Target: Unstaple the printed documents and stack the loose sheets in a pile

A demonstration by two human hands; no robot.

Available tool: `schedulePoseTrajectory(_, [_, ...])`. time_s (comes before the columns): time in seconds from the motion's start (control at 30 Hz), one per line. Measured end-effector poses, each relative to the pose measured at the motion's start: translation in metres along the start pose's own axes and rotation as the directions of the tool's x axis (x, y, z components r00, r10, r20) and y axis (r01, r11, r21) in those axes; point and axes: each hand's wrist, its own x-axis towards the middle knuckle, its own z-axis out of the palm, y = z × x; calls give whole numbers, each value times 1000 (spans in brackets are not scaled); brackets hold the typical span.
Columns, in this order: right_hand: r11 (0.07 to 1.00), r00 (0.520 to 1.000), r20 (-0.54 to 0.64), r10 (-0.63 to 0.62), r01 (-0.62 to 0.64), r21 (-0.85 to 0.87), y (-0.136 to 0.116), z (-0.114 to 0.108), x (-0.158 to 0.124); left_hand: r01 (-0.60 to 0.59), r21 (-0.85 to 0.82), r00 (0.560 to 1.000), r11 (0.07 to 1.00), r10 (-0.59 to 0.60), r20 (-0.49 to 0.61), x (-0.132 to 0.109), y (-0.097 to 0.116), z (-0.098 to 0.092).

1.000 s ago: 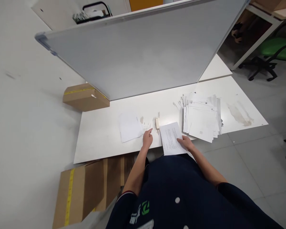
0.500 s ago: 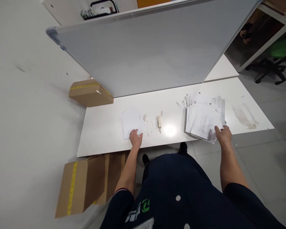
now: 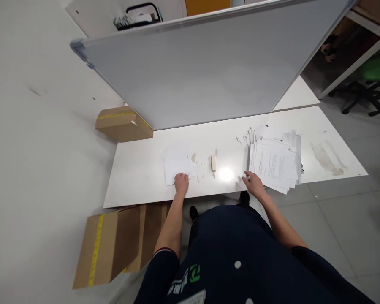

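Note:
My left hand (image 3: 181, 184) rests on the near edge of a small white paper stack (image 3: 176, 163) on the white table (image 3: 139, 177); its fingers look curled on the sheets. My right hand (image 3: 252, 184) lies on the table with fingers spread, just left of a large messy pile of printed papers (image 3: 275, 160), holding nothing. A small beige stapler-like object (image 3: 213, 163) lies between the two hands.
A large whiteboard (image 3: 202, 67) leans over the back of the table. A cardboard box (image 3: 123, 123) sits at the table's far left, another (image 3: 114, 242) on the floor by my left side. A green office chair (image 3: 372, 71) stands at the far right.
My right hand put a printed sheet onto the big pile, then drew back left to the table. My left hand moved from beside the stapler-like object onto the small paper stack.

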Motion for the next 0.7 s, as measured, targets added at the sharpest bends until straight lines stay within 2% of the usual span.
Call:
schedulePoseTrajectory(0.13, [994, 988, 132, -79, 68, 86, -27, 17, -4, 63, -171, 997, 983, -70, -36, -7, 1, -4])
schedulePoseTrajectory(0.27, [969, 944, 307, -124, 49, 242, -58, 37, -3, 134, -394, 985, 909, -165, -45, -26, 5, -4])
schedulePoseTrajectory(0.4, [919, 865, 489, -111, -99, 382, -87, 64, 3, 167, -574, 977, 802, -212, -12, -51, 14, -3])
schedulePoseTrajectory(0.53, [853, 797, 601, -65, -269, 448, -112, 84, 7, 169, -661, 979, 731, -204, 25, -70, 27, -3])
schedulePoseTrajectory(0.63, [818, 775, 630, -44, -334, 469, -122, 91, 7, 171, -675, 982, 718, -181, 56, -82, 38, -1])
schedulePoseTrajectory(0.7, [810, 775, 631, -29, -352, 470, -123, 93, 7, 135, -648, 990, 750, -123, 64, -91, 46, 1])
